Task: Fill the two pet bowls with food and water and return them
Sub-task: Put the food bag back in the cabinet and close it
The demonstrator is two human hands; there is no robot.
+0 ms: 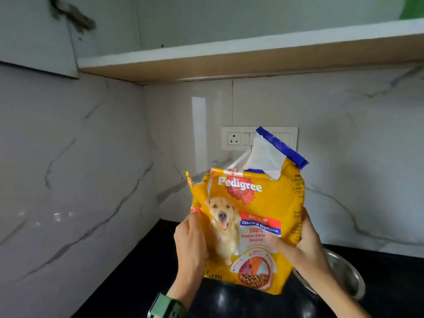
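Observation:
A yellow Pedigree dog food bag (250, 203) is held upright above the black counter (142, 267), its torn top open with a blue strip flapping at the upper right. My left hand (191, 246) grips the bag's left edge. My right hand (305, 244) grips its right side, thumb across the front. A steel pet bowl (346, 274) sits on the counter at the right, partly hidden behind my right wrist. Directly below the bag a dark rounded shape (231, 299) shows, too dark to identify.
Marble-patterned walls meet in a corner behind the counter. A white socket and switch plate (236, 138) is on the back wall behind the bag. An open overhead cabinet shelf (229, 56) juts out above. A green watch is on my left wrist.

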